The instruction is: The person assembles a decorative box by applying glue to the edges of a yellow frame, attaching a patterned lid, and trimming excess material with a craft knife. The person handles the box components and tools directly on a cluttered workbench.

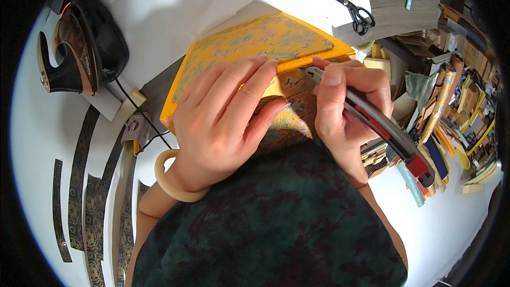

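Note:
A yellow board or cover [255, 37] with a patterned blue-grey and gold panel lies at the table's near edge. My left hand [218, 109] rests flat over its near left part, fingers stretched out and slightly apart. In my right hand [350, 101] is a grey and red utility knife [385, 127], gripped like a pen, its tip end at the yellow edge strip. The blade itself is too small to make out. Below the fingers, patterned gold-and-brown fabric [289, 114] hangs towards my lap, partly hidden by my left hand.
A black-handled iron [79, 48] stands at the left, its cord running to the near edge. Black scissors [350, 10] lie at the far right. Dark patterned strips [85, 207] hang or lie at the lower left. Piled paper and cardboard scraps [451, 101] crowd the right side.

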